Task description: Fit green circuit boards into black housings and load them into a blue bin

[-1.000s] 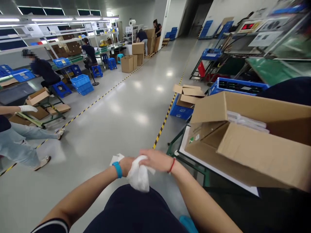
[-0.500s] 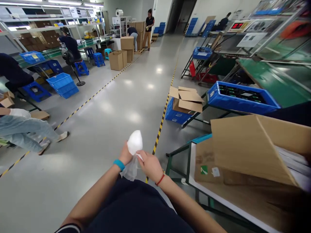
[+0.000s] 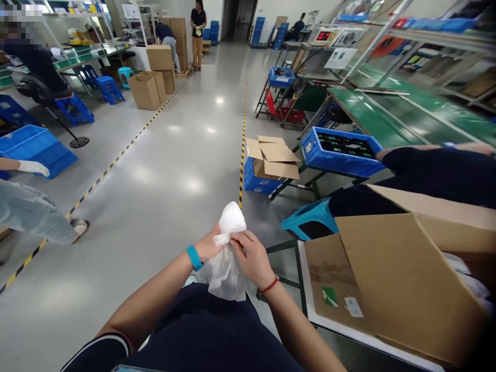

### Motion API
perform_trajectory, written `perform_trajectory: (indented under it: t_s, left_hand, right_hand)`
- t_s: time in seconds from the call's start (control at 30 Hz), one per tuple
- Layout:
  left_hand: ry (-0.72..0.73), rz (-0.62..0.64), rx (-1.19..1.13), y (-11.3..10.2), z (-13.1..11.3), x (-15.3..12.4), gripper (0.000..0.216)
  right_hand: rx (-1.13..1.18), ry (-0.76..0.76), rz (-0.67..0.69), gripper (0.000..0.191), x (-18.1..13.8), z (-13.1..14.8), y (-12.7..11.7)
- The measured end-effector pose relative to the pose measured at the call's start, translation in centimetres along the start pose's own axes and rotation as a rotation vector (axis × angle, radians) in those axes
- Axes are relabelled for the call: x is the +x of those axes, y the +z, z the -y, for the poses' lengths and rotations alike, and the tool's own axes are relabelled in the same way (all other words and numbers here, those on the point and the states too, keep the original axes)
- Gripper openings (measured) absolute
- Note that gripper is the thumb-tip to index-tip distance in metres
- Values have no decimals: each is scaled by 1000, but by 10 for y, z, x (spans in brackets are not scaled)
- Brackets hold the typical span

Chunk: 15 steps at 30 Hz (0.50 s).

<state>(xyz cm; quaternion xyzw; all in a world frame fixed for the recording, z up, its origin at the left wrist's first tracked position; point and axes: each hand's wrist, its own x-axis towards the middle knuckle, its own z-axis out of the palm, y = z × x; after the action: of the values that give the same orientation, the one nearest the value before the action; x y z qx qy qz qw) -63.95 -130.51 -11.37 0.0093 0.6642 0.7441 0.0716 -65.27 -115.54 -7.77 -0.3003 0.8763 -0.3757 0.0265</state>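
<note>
Carton (image 3: pixel 406 289) R of bag (image 3: pixel 227 276)

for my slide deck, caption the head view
Left hand and right hand hold a white bag beside a cardboard box.

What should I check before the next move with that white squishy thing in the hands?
1. Left hand gripping the white bundle: ok.
2. Right hand pinching the bundle just below its rounded top: ok.
3. What is wrapped inside the bundle: cannot tell.
4. Bundle's loose lower end hanging free of the lap: cannot tell.
5. Cardboard box close by on the right, flap raised: ok.
6. Blue stool apart from both hands: ok.
</note>
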Motion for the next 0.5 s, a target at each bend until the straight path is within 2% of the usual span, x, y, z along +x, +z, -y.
perform_trajectory:
  t_s: [0.1, 0.13, 0.2, 0.27, 0.33, 0.4, 0.5]
  left_hand:
    - [67, 83, 133, 2, -2, 36, 36]
    - [71, 73, 185, 2, -3, 48, 38]
    - [1, 3, 291, 0, -5, 75, 37]
    - [-110, -87, 378, -5, -9, 105, 36]
    - [-147, -181, 448, -8, -13, 140, 36]
    - [-118, -273, 478, -7, -18, 177, 37]
    - [-93, -304, 419, -2, -27, 228, 41]
  right_hand:
    - [-270, -51, -175, 21, 33, -26, -12]
    - [-311, -70, -208, 28, 46, -37, -15]
    - [-317, -101, -185, 47, 73, -59, -21]
    - [-281, -84, -115, 54, 101, -80, -26]
    - [-246, -11, -110, 49, 130, -99, -30]
    - [-212, 65, -166, 39, 159, -116, -39]
    - [-203, 80, -259, 26, 198, -138, -59]
